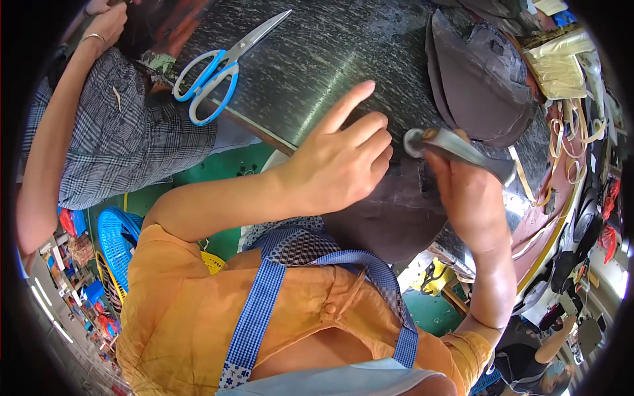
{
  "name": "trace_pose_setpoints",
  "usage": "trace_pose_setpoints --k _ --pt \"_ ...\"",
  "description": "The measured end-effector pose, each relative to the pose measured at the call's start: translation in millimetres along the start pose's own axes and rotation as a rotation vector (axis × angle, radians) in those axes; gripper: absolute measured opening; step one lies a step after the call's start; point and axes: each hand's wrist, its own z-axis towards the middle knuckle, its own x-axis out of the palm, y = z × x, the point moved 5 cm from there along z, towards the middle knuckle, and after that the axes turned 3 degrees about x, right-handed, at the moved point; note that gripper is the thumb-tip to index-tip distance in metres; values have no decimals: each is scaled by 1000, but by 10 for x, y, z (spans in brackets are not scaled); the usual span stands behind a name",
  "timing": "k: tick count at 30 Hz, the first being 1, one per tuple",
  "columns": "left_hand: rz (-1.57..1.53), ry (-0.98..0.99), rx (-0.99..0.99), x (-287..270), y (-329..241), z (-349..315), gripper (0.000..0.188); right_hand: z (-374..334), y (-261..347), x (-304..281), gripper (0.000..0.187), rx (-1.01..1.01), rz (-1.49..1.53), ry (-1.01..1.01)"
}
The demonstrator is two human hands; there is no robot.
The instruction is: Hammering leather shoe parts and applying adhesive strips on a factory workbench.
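Note:
My right hand (465,198) is closed around a hammer (462,150), whose metal head lies level above the worktable (310,79). Below and between my hands is a dark brown sheet piece (389,218), leather-like, reaching over the near edge towards my apron. Over its left part hovers my left hand (350,152), index finger stretched out and the other fingers loosely bent; its thumb is hidden and nothing shows in it. Beyond the hammer lies a pile of similar dark brown curved pieces (485,86).
Scissors (218,76) with blue and grey handles lie at the table's left edge. On the right are pale straps (571,138) and a yellowish bundle (558,66). A person in checked cloth (125,132) sits at left; another person (528,360) is at lower right. A blue basket (115,241) stands left.

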Motion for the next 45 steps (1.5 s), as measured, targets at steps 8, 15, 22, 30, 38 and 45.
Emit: trace_pose_setpoints --k 8,15,22,30,38,45 --pt "-279 -58 -127 -66 230 -173 14 -5 162 -27 12 -93 42 -59" --pt "-146 17 -107 -121 -27 -153 19 16 232 -65 9 -65 41 112" --pt "-152 -27 -132 -105 27 -210 16 33 251 -74 8 -102 63 66" --pt "-199 -86 -154 -63 49 -272 19 -12 229 -30 8 -70 74 48" --pt "-278 -136 -170 -35 29 -295 17 -40 226 -23 9 -48 71 36" --pt "-275 -148 -172 -47 22 -306 15 -79 171 0 10 25 106 62"
